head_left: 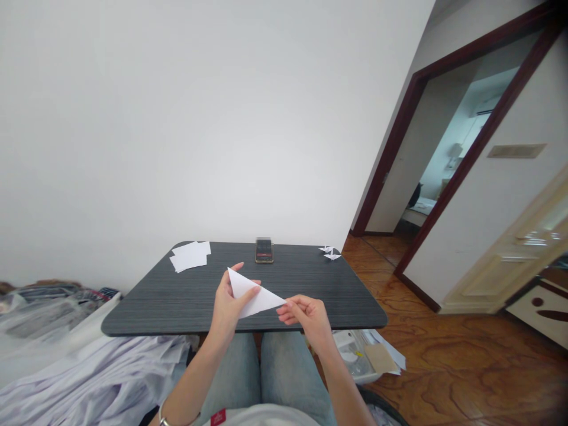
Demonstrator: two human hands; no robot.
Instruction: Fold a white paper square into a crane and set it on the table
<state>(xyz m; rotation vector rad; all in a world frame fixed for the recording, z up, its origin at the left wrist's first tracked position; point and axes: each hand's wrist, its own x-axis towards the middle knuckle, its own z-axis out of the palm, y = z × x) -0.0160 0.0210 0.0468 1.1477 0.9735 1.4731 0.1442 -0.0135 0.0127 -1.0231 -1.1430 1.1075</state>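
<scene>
A sheet of white paper folded into a triangle [254, 296] is held above the near part of the dark table [177, 305]. My left hand [229, 303] grips its left side, with the thumb lying across the front and fingers behind. At the paper's right-hand tip, my right hand [306, 316] pinches the corner between thumb and fingers. The far face of the paper is hidden from me.
White paper sheets [190, 258] lie at the table's back left. A phone [264, 251] leans at the back middle. Small folded white paper figures [331, 256] sit at the back right. Below the right edge stands a plastic bin [355, 355]; fabric [102, 378] is piled at left.
</scene>
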